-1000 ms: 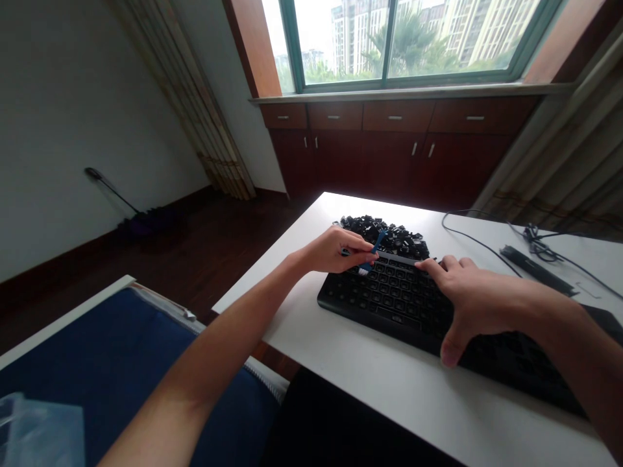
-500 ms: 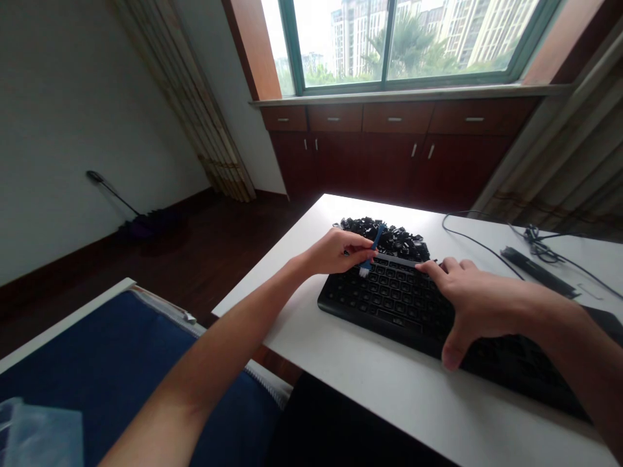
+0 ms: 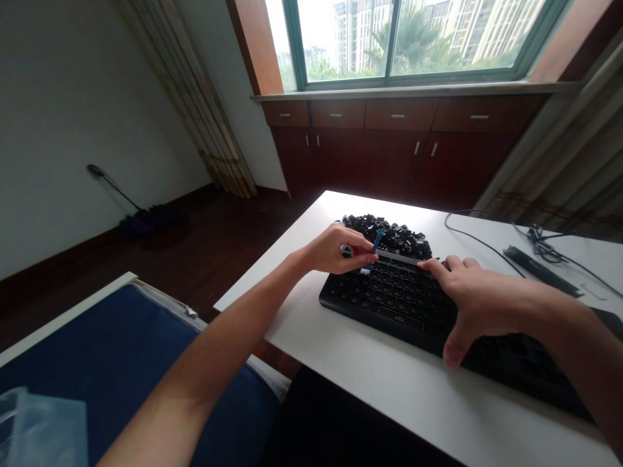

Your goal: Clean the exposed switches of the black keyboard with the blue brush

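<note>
A black keyboard with its keycaps off lies on the white table. My left hand pinches a small blue brush between thumb and fingers. The brush's pale bristles touch or hover just over the upper left key sockets; which of the two I cannot tell. My right hand spans the keyboard, its thumb at the near edge and fingertips at the far edge, gripping it. Behind the keyboard lies a heap of loose black keycaps. The right part of the keyboard is partly hidden under my right hand and forearm.
A black cable, a long dark strip and a thin bent wire lie on the right of the white table. To the left stands a blue folding bed with a light-blue face mask on it.
The brush has tilted, and its bristles have shifted slightly up, closer to my left fingers. My right hand stays on the keyboard. The view has shifted a little.
</note>
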`<state>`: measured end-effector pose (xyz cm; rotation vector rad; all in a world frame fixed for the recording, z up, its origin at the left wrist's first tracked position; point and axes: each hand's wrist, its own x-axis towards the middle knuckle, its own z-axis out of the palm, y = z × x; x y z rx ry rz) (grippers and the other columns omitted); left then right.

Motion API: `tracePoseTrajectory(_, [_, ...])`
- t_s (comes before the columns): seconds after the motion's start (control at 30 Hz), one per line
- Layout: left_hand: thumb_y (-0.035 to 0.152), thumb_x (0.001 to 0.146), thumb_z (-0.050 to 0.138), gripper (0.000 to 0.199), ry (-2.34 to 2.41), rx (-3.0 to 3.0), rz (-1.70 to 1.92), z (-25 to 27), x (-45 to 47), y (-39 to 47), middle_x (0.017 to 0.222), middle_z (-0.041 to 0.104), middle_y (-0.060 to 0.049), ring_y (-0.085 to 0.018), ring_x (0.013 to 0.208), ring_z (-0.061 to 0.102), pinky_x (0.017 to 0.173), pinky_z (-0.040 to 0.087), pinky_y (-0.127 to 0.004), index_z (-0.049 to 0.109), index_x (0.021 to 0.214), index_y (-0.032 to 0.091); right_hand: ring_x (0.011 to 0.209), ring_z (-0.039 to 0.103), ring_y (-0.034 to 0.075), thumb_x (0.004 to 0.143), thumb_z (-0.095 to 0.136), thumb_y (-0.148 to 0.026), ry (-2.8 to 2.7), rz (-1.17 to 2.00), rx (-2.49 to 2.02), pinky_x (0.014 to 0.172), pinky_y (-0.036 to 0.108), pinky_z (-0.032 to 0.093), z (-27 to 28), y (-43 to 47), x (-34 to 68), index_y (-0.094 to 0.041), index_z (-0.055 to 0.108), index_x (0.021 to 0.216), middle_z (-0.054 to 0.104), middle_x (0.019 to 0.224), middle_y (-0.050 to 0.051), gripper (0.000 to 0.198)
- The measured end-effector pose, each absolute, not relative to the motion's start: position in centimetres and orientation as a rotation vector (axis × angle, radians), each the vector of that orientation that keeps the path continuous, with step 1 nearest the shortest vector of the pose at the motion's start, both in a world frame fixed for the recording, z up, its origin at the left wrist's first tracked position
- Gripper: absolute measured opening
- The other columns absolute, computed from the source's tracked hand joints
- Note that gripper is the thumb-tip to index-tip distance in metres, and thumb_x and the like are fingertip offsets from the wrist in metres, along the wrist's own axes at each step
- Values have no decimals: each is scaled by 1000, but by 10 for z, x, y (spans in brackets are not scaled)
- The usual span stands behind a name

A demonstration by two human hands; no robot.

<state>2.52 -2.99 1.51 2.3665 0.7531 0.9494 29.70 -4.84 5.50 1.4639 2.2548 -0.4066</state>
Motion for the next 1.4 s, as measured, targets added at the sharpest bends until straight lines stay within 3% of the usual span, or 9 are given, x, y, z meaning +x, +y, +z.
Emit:
tracePoseTrajectory(0.13, [30, 85, 65, 18, 723, 2365, 938, 17, 25, -31, 76, 72, -8, -13, 66, 67, 60, 56, -23, 75, 84, 15, 124, 40, 45, 21, 81, -67, 2276, -399, 1449, 91, 51, 47, 54, -48, 298, -17, 17, 155, 38, 141, 22, 156])
tracePoseTrajectory(0.27, [31, 84, 66, 20, 750, 2391, 948, 17, 25, -32, 69, 69, -7, -12, 64, 66, 58, 53, -22, 72, 76, 14, 122, 42, 44, 22, 80, -68, 2276, -392, 1453, 91, 51, 47, 53, -48, 299, -19, 12, 156, 37, 142, 21, 158])
tracePoseTrajectory(0.67, [29, 83, 67, 18, 786, 2400, 1045, 14, 27, -31, 78, 72, -8, -10, 62, 62, 60, 55, -23, 75, 89, 14, 123, 42, 45, 20, 79, -70, 2307, -407, 1450, 89, 51, 48, 48, -45, 302, -20, 13, 156, 38, 140, 21, 159])
tracePoseTrajectory(1.13, [31, 83, 69, 18, 807, 2337, 1162, 15, 31, -30, 84, 75, -9, -11, 68, 66, 59, 55, -22, 75, 85, 15, 124, 39, 48, 18, 80, -67, 2312, -429, 1466, 89, 55, 47, 52, -46, 300, -18, 21, 154, 38, 141, 23, 156])
tracePoseTrajectory(1.4, [28, 83, 70, 38, 779, 2267, 1220, 11, 34, -31, 82, 74, -6, -12, 72, 68, 61, 55, -22, 64, 118, 15, 127, 38, 46, 20, 80, -68, 2310, -426, 1455, 93, 53, 46, 53, -47, 300, -19, 20, 154, 38, 141, 21, 155])
